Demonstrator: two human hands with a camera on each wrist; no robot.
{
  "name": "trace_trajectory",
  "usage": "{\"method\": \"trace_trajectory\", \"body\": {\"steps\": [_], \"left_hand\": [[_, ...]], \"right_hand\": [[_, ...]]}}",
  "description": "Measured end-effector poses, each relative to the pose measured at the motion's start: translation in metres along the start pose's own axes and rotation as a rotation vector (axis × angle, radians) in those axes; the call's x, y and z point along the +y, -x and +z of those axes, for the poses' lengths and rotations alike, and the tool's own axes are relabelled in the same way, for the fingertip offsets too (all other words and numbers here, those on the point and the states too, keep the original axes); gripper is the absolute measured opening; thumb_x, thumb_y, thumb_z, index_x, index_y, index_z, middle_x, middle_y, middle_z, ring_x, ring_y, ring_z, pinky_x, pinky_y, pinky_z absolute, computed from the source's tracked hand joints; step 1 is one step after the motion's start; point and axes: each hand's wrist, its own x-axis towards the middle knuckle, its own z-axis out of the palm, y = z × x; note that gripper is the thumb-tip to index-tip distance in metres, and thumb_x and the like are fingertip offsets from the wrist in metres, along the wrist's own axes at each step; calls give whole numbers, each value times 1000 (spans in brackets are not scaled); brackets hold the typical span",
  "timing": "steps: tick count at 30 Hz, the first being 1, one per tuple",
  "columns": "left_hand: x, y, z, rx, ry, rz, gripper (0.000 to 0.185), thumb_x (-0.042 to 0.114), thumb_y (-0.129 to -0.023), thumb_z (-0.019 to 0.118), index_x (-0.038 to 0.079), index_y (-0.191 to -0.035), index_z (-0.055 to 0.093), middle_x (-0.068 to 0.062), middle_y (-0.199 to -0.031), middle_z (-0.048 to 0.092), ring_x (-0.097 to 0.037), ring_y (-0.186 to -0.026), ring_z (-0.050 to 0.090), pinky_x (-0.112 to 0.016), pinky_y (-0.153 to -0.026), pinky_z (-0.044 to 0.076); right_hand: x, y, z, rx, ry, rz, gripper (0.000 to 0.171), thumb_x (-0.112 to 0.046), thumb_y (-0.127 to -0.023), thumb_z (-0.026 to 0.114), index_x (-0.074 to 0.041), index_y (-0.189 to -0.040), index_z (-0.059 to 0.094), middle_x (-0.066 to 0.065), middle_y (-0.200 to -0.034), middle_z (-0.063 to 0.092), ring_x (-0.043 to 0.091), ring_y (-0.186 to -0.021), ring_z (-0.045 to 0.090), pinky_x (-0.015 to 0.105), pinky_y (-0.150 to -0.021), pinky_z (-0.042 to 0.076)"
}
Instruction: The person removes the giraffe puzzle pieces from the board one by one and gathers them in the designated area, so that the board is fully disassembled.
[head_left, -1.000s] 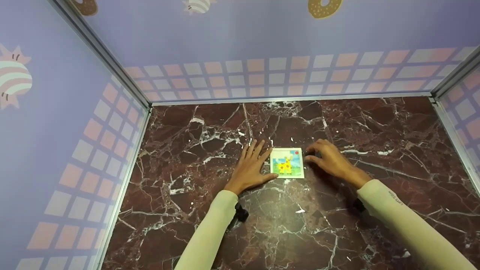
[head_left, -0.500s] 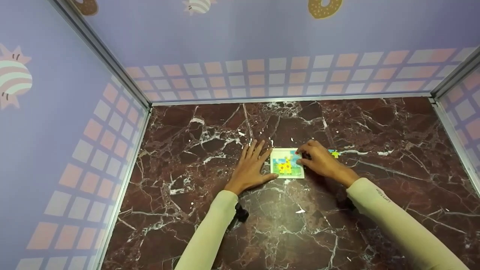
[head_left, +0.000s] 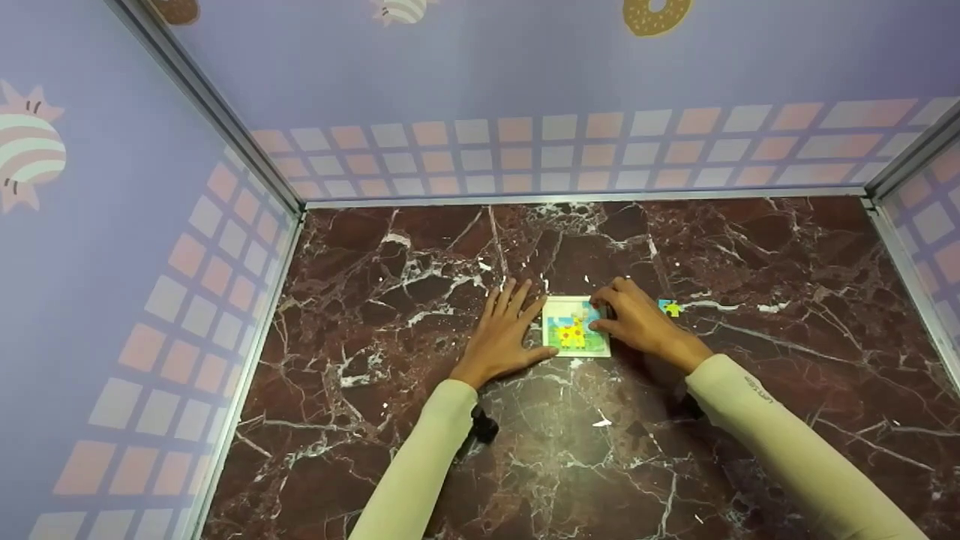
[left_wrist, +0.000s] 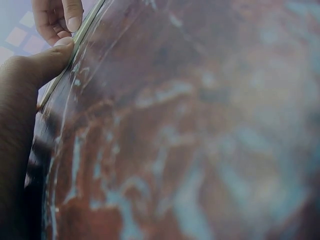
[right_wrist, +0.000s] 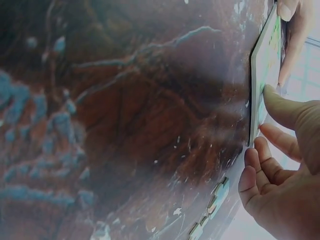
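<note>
Lying flat on the dark red marble tabletop [head_left: 420, 450], the left hand [head_left: 504, 334] has its fingers straight and spread, and its thumb rests against the left edge of a small square puzzle board [head_left: 574, 334] with a yellow giraffe picture. It grips nothing; the left wrist view shows the thumb tip meeting the board's thin edge. The right hand [head_left: 636, 322] rests over the board's right side, fingers bent, their tips down at the upper right corner of the picture. Whether they pinch a piece there cannot be told, since the hand hides the spot. The board sits near the middle of the tabletop, between the two hands. Just right of the right hand, a loose blue and yellow puzzle piece [head_left: 669, 307] lies on the marble.
</note>
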Motion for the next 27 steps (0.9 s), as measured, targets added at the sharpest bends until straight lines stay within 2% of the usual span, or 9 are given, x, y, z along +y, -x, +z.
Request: {"method": "trace_trajectory", "body": {"steps": [12, 24, 26, 27], "left_hand": [[0, -1, -1, 0, -17, -4, 100, 88, -84, 38, 27, -162, 24, -8, -170, 8, -35, -156, 2, -55, -125, 0], [1, 1, -1, -2, -6, -6, 100, 87, -85, 39, 26, -163, 23, -8, -170, 8, -35, -156, 1, -55, -125, -1], [1, 1, 0, -4, 4, -9, 100, 87, -85, 39, 27, -163, 23, -8, -170, 7, -35, -156, 1, -55, -125, -1], [1, 1, 0, -6, 9, -11, 100, 87, -85, 39, 27, -163, 23, -8, -170, 7, -34, -156, 0, -55, -125, -1]], "right_hand": [[-3, -2, 2, 29, 46, -10, 35, -26, -84, 84, -3, -106, 69, 10, -95, 54, 27, -84, 47, 40, -71, 43], [-3, -1, 5, 83, 0, -32, 35, -20, -82, 86, -4, -106, 66, 13, -98, 56, 26, -84, 49, 40, -70, 44], [-3, -1, 5, 96, -13, -32, 33, -17, -83, 85, -4, -106, 67, 12, -99, 58, 24, -85, 52, 40, -72, 47], [-2, -1, 5, 108, -21, -35, 30, -15, -83, 85, -5, -106, 67, 11, -99, 59, 24, -86, 55, 42, -78, 50]]}}
